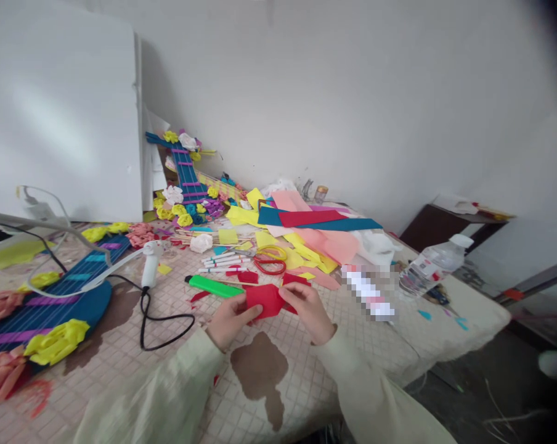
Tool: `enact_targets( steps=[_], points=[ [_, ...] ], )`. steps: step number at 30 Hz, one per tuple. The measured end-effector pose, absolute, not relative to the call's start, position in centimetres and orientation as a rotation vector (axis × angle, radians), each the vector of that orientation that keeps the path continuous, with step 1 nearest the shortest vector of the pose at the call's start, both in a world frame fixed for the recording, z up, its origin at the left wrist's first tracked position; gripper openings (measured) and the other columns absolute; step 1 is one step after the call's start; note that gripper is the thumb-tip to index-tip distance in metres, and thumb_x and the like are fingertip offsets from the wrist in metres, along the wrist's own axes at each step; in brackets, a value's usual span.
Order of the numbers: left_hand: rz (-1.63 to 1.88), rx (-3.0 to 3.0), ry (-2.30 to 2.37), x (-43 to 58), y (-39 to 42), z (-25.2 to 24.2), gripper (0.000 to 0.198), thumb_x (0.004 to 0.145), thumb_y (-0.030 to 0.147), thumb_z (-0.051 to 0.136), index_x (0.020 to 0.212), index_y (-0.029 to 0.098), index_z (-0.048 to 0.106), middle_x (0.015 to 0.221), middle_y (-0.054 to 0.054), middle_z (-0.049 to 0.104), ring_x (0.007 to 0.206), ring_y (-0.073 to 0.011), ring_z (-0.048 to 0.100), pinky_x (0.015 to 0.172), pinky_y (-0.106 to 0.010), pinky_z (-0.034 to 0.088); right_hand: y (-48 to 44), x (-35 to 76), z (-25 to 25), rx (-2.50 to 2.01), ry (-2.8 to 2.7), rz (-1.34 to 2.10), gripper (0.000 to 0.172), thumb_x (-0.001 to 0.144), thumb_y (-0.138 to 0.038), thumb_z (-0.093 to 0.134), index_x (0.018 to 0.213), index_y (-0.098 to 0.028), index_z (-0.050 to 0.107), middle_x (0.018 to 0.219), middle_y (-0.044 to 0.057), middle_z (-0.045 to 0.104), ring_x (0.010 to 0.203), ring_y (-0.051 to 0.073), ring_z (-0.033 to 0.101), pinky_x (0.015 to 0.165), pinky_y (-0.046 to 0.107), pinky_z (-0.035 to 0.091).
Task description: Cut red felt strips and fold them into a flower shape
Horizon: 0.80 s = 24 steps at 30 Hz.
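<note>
A piece of red crepe paper (268,301) is held up between my two hands over the table. My left hand (232,317) pinches its left side, the thumb lying across the front. At the upper right corner, my right hand (310,308) grips the paper between thumb and fingertips. Behind the hands lie a green utility knife (214,286) and more red paper scraps (297,279). Scissors with red and yellow handles (270,266) rest just beyond, beside several white markers (220,261).
To the left, a white glue gun (151,265) stands with its black cord (167,317) looping forward. A blue guitar-shaped craft (82,290) with paper flowers lies nearby; another (186,172) leans at the back. Coloured paper strips (320,219) cover the far side. A plastic bottle (433,268) lies tilted at right.
</note>
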<state>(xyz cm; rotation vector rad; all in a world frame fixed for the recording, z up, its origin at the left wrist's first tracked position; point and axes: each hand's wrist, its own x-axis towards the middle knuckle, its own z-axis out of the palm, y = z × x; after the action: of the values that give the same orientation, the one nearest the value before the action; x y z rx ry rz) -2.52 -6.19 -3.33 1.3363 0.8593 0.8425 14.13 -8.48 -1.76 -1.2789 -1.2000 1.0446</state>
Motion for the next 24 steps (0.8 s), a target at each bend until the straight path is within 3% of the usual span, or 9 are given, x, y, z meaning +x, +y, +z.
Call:
enact_targets(
  steps=[5,9,12,18,24],
  points=[
    [0.902,1.431,0.808,-2.9,-6.4,-2.8,0.018,0.062,0.023,0.058,0.076,0.012,0.062,0.073,-0.004,0.063,0.067,-0.017,0.055,0.062,-0.027,0.043,-8.2,14.0,-0.4,-1.215,-1.401,1.154,0.025,0.068,-0.037,0.057,0.083,-0.017,0.062,0.083,0.004,0.061,0.079,0.017,0.054,0.069,0.028,0.042],
    [0.846,1.511,0.833,-3.6,-6.2,-2.5,0.011,0.06,0.015,0.056,0.068,0.013,0.063,0.063,-0.001,0.062,0.06,-0.0152,0.054,0.058,-0.025,0.043,-6.8,13.7,1.2,-1.14,-1.711,1.316,0.017,0.063,-0.029,0.062,0.074,-0.015,0.063,0.072,0.002,0.06,0.067,0.013,0.053,0.063,0.026,0.04],
    [0.969,1.368,0.897,-3.8,-5.8,-2.2,0.014,0.06,0.02,0.061,0.072,0.013,0.063,0.065,-0.001,0.063,0.059,-0.0145,0.055,0.057,-0.025,0.044,-5.7,12.5,1.6,-1.114,-1.634,1.243,0.011,0.064,-0.025,0.06,0.067,-0.014,0.061,0.066,0.0,0.057,0.062,0.011,0.05,0.06,0.024,0.038],
    [1.211,0.935,0.867,-3.7,-4.8,-2.3,0.033,0.062,0.034,0.063,0.084,0.009,0.061,0.072,-0.006,0.066,0.069,-0.019,0.059,0.067,-0.031,0.046,-3.9,9.6,0.9,-1.077,-1.237,1.32,0.014,0.062,-0.027,0.062,0.066,-0.015,0.058,0.063,-0.002,0.054,0.061,0.009,0.048,0.061,0.023,0.038],
    [1.217,1.153,1.085,-4.3,-4.2,-2.6,0.025,0.06,0.034,0.062,0.069,0.01,0.063,0.065,-0.005,0.065,0.061,-0.0175,0.057,0.06,-0.027,0.044,-2.5,9.2,-0.1,-1.019,-1.26,1.399,0.015,0.06,-0.026,0.064,0.067,-0.014,0.058,0.058,-0.003,0.052,0.054,0.008,0.046,0.055,0.021,0.037]
  ],
)
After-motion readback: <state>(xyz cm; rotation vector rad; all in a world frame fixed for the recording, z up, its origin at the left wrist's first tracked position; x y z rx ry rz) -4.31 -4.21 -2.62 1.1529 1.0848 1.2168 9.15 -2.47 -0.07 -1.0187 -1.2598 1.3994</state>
